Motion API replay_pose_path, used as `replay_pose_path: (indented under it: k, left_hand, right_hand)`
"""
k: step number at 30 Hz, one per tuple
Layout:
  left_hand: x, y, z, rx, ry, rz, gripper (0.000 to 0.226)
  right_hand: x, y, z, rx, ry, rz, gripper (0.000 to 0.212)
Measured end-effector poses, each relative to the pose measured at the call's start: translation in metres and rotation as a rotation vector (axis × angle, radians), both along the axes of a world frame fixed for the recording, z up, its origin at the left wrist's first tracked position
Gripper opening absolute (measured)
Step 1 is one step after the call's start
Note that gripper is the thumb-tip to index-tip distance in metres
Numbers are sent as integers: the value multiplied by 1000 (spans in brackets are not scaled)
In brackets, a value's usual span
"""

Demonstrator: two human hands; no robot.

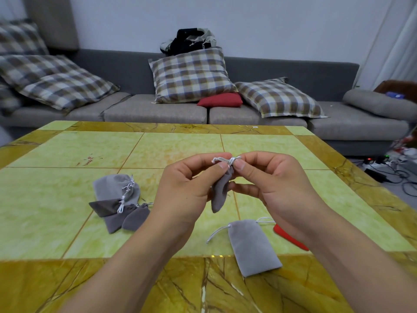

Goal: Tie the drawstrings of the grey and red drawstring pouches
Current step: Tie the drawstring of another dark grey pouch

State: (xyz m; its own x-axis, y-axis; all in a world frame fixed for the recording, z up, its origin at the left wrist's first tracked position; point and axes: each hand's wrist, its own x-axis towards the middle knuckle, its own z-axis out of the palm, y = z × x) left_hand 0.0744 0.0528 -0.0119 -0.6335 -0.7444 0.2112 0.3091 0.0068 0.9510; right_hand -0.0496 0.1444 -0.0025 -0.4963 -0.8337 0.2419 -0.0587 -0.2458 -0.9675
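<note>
Grey velvet lies nearest in the lower middle of the frame: a flat pouch [253, 246] on the table [67, 159], its mouth open and its white cords [217, 232] trailing loose toward the left. Just to its right a sliver of a red pouch [287, 237] shows, mostly hidden behind the right forearm.

Above these, at the centre of the frame, both hands are raised off the table. The left hand [187, 184] pinches one end of a white drawstring [225, 159] between thumb and forefinger, and the right hand [268, 177] pinches the other end the same way, fingers curled. A small grey pouch [220, 192] hangs down from the cord, directly below the two sets of fingertips and between the palms, its gathered neck right at the grip and its body dangling free.

Left of centre, a heap of grey pouches [119, 199] rests on the table, their necks cinched and white cords knotted.

Beyond the table's far edge, across the upper part of the frame, stands a grey sofa [158, 111] with checked cushions [191, 75] and a small red cushion [220, 100]
</note>
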Motion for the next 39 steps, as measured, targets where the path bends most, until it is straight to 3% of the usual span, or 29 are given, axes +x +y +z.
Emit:
replay_pose_path:
  k: [15, 17, 19, 23, 25, 31, 35, 39]
  left_hand:
    - [3, -3, 0, -128, -58, 100, 7]
    - [4, -4, 1, -130, -75, 75, 7]
    - [5, -6, 2, -86, -90, 9, 8]
    - [8, -12, 5, 5, -141, -61, 14]
    - [8, -12, 6, 17, -136, -56, 18]
    - [7, -7, 9, 131, -69, -88, 23]
    - [10, -7, 11, 107, -90, -62, 8]
    - [12, -6, 13, 110, -90, -62, 7]
  right_hand:
    - [-2, -3, -1, 2, 186, -69, 7]
    - [-5, -2, 0, -42, 228, -67, 17]
    - [-7, 0, 0, -92, 391, -70, 29]
    - [-9, 0, -2, -202, 902, -187, 15]
    - [-9, -2, -5, -226, 975, -252, 9]
    - [-1, -5, -10, -220, 511, -135, 9]
    - [1, -6, -7, -178, 477, -72, 11]
    - [-4, -2, 1, -164, 436, -9, 15]
